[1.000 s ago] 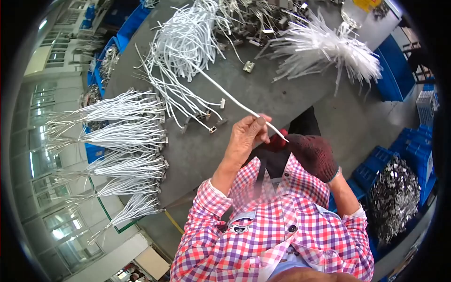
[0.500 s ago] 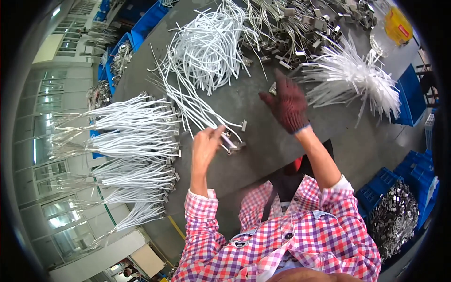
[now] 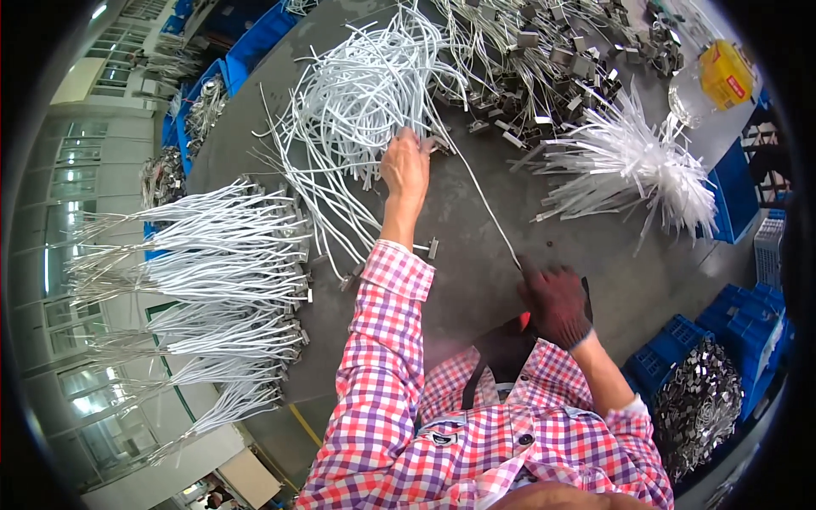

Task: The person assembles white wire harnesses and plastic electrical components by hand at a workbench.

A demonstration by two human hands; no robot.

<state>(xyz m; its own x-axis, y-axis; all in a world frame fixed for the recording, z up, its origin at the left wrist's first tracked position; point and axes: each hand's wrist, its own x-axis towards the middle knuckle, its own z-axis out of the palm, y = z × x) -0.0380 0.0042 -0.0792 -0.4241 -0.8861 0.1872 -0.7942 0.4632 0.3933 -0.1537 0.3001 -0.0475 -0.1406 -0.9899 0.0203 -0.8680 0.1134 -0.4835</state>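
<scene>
My bare left hand (image 3: 406,174) reaches to the near edge of a tangled heap of white sleeved wires (image 3: 365,85). Its fingers are bent together there, and what they hold is hidden among the strands. A small metal end piece shows beside the fingertips. My right hand (image 3: 554,302), in a dark red knitted glove, is low and close to my body, closed on the end of a thin pale wire (image 3: 480,189). That wire runs taut from the heap down to the glove. Several finished-looking white wires (image 3: 327,204) lie loosely left of my left hand.
Bundles of white wires (image 3: 229,255) line the table's left edge. Metal-ended wires (image 3: 544,68) pile up at the back. Clear plastic tubes (image 3: 637,161) lie fanned at the right, near a clear container with a yellow label (image 3: 725,75). Blue crates (image 3: 738,319) stand at lower right.
My left hand has moved up and away to the heap, leaving the metal-ended wire it was handling. My gloved right hand has come down toward my body, with a wire now stretched from it.
</scene>
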